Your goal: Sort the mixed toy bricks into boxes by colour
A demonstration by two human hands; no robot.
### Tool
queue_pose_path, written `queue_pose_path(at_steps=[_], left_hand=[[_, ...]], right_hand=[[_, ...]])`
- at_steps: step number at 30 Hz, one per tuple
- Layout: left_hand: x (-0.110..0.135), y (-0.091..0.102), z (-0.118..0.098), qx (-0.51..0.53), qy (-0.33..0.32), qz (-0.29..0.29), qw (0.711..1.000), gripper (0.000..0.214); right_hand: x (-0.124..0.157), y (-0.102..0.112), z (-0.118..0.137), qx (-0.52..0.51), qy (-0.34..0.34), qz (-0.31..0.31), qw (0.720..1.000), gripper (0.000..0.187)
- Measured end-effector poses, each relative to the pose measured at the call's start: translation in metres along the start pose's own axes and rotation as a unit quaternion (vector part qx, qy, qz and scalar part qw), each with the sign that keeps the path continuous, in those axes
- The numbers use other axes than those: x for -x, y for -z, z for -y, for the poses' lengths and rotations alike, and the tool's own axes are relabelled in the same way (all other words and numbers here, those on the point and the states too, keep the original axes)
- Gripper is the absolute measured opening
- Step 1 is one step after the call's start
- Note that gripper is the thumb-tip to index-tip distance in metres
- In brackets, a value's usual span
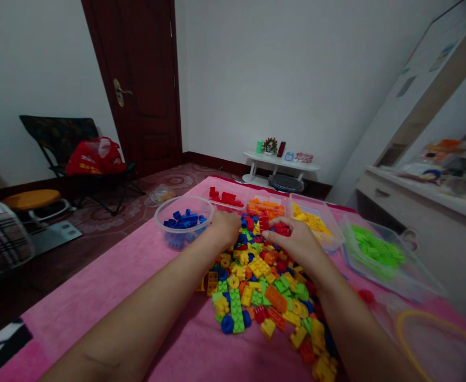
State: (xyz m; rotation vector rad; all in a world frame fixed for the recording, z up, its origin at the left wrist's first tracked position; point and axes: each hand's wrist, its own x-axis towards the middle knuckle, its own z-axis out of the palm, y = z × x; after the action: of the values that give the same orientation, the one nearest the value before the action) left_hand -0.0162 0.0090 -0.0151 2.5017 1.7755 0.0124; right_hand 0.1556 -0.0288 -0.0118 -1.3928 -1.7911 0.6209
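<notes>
A mixed pile of toy building bricks (258, 268) in yellow, green, red, blue and orange lies on the pink cloth. My left hand (227, 228) reaches into its far left side, beside the round tub of blue bricks (183, 218). The back of that hand hides its fingers, so whatever they touch is out of sight. At the far right of the pile, my right hand (296, 236) curls its fingers around red bricks (282, 228). Its thumb points left, close to an upright red brick (263, 222).
Behind the pile stand clear boxes of red bricks (227, 198), orange bricks (266, 208) and yellow bricks (311, 218). A box of green bricks (376, 246) is at the right. A yellow-rimmed clear container (405, 318) sits near front right. Beyond the table is a low white shelf (280, 160).
</notes>
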Motion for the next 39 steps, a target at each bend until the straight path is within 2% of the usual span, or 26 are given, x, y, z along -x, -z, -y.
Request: queue_pose_path(at_steps=[3, 5, 7, 9, 11, 13, 15, 17, 21, 24, 26, 29, 31, 35, 37, 39], left_hand=[[0.002, 0.004, -0.001, -0.064, 0.004, 0.012, 0.998, 0.034], [0.003, 0.010, 0.001, -0.060, -0.012, 0.004, 0.998, 0.033], [0.003, 0.015, 0.003, -0.005, -0.044, -0.011, 0.999, 0.028], [0.001, 0.017, 0.005, 0.115, -0.086, -0.021, 0.989, 0.022], [-0.004, 0.015, 0.005, 0.275, -0.118, -0.001, 0.954, 0.022], [-0.009, 0.012, 0.006, 0.421, -0.130, 0.038, 0.897, 0.026], [-0.012, 0.009, 0.006, 0.510, -0.131, 0.074, 0.847, 0.030], [-0.012, 0.008, 0.006, 0.542, -0.126, 0.093, 0.825, 0.036], [-0.009, 0.009, 0.005, 0.554, -0.118, 0.102, 0.818, 0.043], [-0.010, 0.009, 0.003, 0.589, -0.107, 0.105, 0.794, 0.044], [-0.011, 0.008, 0.002, 0.637, -0.089, 0.104, 0.758, 0.046], [-0.011, 0.008, -0.003, 0.717, -0.067, 0.101, 0.687, 0.054], [-0.008, 0.008, -0.009, 0.740, -0.085, 0.098, 0.660, 0.056], [-0.007, 0.003, -0.020, 0.728, -0.116, 0.075, 0.671, 0.047], [-0.010, 0.000, -0.022, 0.725, -0.084, 0.068, 0.681, 0.045], [-0.014, -0.002, -0.021, 0.706, -0.030, 0.049, 0.705, 0.044]], right_hand=[[0.001, 0.001, -0.001, -0.100, -0.023, -0.005, 0.995, 0.039], [0.001, 0.001, -0.002, -0.139, -0.036, -0.001, 0.990, 0.043], [0.001, 0.000, -0.003, -0.147, -0.036, -0.002, 0.988, 0.043], [0.001, 0.000, -0.002, -0.139, -0.026, -0.022, 0.990, 0.040], [0.000, 0.002, 0.000, -0.131, -0.021, -0.054, 0.990, 0.037], [-0.001, 0.004, 0.001, -0.132, -0.026, -0.080, 0.988, 0.039], [-0.001, 0.007, 0.002, -0.137, -0.031, -0.096, 0.985, 0.042], [-0.002, 0.011, 0.002, -0.143, -0.026, -0.096, 0.985, 0.045], [-0.002, 0.015, 0.001, -0.165, -0.017, -0.085, 0.983, 0.043], [-0.002, 0.016, 0.001, -0.162, -0.016, -0.091, 0.982, 0.041], [-0.002, 0.017, 0.000, -0.147, -0.010, -0.087, 0.985, 0.039], [-0.003, 0.016, -0.001, -0.086, 0.003, -0.084, 0.993, 0.034], [-0.003, 0.015, -0.001, -0.019, 0.008, -0.088, 0.996, 0.031], [-0.004, 0.012, -0.003, 0.063, 0.038, -0.052, 0.996, 0.029], [-0.004, 0.012, -0.004, 0.079, 0.041, -0.041, 0.995, 0.030], [-0.004, 0.014, -0.006, 0.107, 0.028, -0.028, 0.993, 0.028]])
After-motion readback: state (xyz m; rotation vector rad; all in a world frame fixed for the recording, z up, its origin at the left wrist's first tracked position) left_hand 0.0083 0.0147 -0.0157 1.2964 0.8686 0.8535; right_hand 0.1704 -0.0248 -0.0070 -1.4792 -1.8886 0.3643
